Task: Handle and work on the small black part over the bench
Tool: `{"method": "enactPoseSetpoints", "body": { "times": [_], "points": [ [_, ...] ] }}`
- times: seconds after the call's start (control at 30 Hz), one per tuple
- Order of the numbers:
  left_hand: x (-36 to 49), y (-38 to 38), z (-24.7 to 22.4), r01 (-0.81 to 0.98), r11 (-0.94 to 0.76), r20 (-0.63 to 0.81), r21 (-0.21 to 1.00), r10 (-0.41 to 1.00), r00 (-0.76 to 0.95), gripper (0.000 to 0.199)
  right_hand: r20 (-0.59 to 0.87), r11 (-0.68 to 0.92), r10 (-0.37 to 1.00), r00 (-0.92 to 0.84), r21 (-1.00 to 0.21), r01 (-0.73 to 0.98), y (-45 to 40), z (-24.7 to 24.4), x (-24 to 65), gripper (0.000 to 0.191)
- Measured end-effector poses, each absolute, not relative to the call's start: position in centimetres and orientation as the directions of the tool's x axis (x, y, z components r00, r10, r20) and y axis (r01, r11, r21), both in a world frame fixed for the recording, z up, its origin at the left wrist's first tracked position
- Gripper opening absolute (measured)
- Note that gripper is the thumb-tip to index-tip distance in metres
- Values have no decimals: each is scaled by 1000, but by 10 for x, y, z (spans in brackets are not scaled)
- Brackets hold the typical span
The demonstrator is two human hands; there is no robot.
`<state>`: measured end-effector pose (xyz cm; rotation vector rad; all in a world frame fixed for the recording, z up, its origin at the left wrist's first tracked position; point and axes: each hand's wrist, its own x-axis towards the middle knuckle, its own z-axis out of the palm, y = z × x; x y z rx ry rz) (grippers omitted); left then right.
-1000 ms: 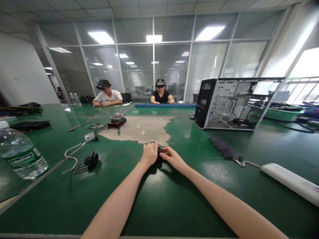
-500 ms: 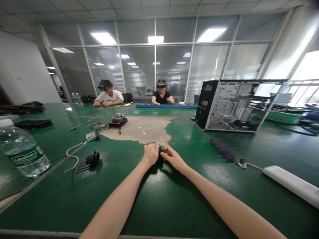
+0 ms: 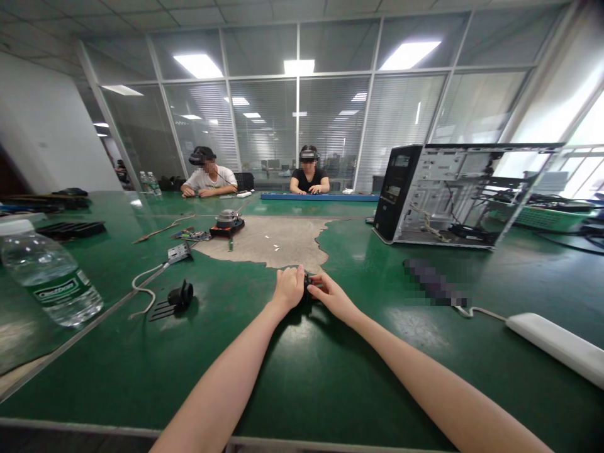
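Shiny green counter (image 3: pixel 316 396) with a big ragged-edged beige patch (image 3: pixel 302 236) near the middle, and a few tiny white paper-looking scraps (image 3: pixel 277 248) on it. At the patch's left side there's a round grey gadget on a black-and-red base (image 3: pixel 227 223), with a flat green circuit board (image 3: pixel 192 234) right beside it. Closer in: a silver metal box (image 3: pixel 178 253), a curvy white cable (image 3: pixel 150 292), a black plastic piece with prongs (image 3: pixel 182 296) and a clear green-labelled water bottle (image 3: pixel 56 283). Right side's got an opened-up black-and-silver computer case (image 3: pixel 399 195), a pixelated dark something (image 3: pixel 434 283) and a long white power strip (image 3: pixel 557 345).
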<state>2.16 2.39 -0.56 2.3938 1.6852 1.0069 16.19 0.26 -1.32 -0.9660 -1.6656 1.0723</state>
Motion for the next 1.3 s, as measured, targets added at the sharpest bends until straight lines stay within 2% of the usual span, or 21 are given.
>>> {"method": "enactPoseSetpoints", "body": {
  "times": [0.13, 0.33, 0.47, 0.57, 0.73, 0.9, 1.07, 1.3],
  "points": [
    [22, 24, -5, 827, -403, 477, 391, 858, 193, 55, 325, 376, 882, -342, -922, 93, -5, -9, 164, 25],
    [22, 22, -3, 833, -395, 473, 388, 861, 187, 53, 294, 333, 929, -225, -929, 159, 4, -14, 160, 24],
    [23, 21, -3, 836, -390, 472, 387, 862, 184, 53, 262, 310, 928, -264, -937, 162, 6, -16, 160, 26],
    [23, 21, -3, 834, -393, 474, 388, 861, 185, 52, 304, 356, 906, -295, -924, 139, -1, -12, 161, 27],
    [23, 21, -2, 832, -400, 482, 385, 856, 188, 50, 320, 360, 914, -249, -923, 134, -3, -9, 159, 21],
    [24, 22, -3, 836, -385, 476, 391, 862, 174, 51, 277, 314, 941, -193, -929, 195, 5, -15, 158, 26],
    [24, 22, -2, 834, -385, 481, 396, 860, 168, 53, 325, 367, 902, -283, -924, 107, -2, -12, 160, 24],
    [23, 21, -3, 834, -390, 494, 391, 853, 167, 54, 302, 330, 928, -219, -938, 105, 4, -12, 160, 23]
  ]
}}
